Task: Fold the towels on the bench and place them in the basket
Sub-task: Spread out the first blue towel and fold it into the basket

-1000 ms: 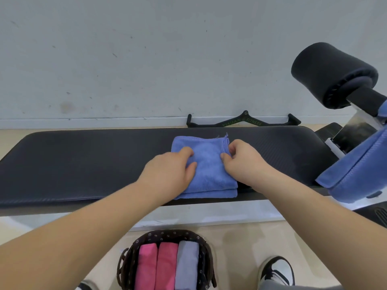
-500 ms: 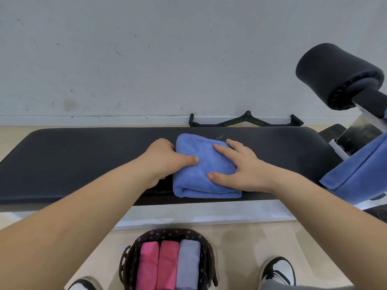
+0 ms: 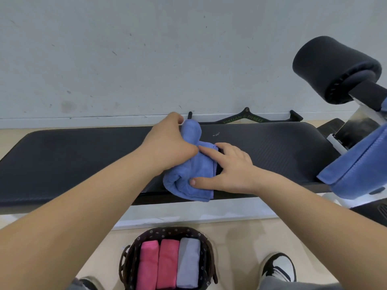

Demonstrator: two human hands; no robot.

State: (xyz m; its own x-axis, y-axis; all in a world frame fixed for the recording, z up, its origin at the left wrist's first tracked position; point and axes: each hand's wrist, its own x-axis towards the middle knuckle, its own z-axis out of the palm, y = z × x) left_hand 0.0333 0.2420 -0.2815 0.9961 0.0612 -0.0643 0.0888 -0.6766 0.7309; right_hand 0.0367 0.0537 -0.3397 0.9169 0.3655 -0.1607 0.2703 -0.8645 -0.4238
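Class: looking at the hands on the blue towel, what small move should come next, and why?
Probably lift the towel off the bench toward the basket: the left hand grips its bunched top, the right hand only rests on it with straight fingers, and it looks folded.

We're looking at a gym corner here: a long black padded bench (image 3: 73, 160) is stretching across the view, a fat foam roller pad (image 3: 335, 68) is jutting in at the right, and a handle bar (image 3: 243, 120) lettered FITNESS is lying against the wall (image 3: 146, 59).
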